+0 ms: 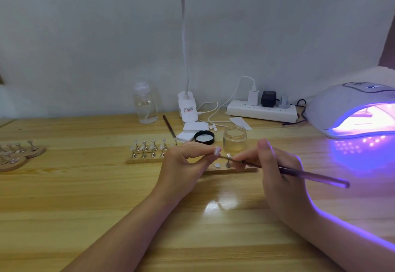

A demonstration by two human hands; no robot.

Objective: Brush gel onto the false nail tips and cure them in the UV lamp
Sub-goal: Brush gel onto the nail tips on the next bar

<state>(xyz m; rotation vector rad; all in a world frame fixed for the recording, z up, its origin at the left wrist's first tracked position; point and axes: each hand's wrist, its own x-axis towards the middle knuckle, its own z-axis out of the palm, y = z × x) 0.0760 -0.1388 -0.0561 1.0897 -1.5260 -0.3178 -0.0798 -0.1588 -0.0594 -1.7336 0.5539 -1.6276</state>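
The right hand grips a slim glassy brush, its tip at a glossy nail tip pinched by the left hand; the domed lamp glows violet.

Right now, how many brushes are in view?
2: one brush gripped in the right hand, the other brush lying on the table behind the nail stands.

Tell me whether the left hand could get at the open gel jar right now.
Probably yes: the gel jar stands uncovered just behind the left hand, nothing between them. But that hand pinches a nail tip, so it must first release it.
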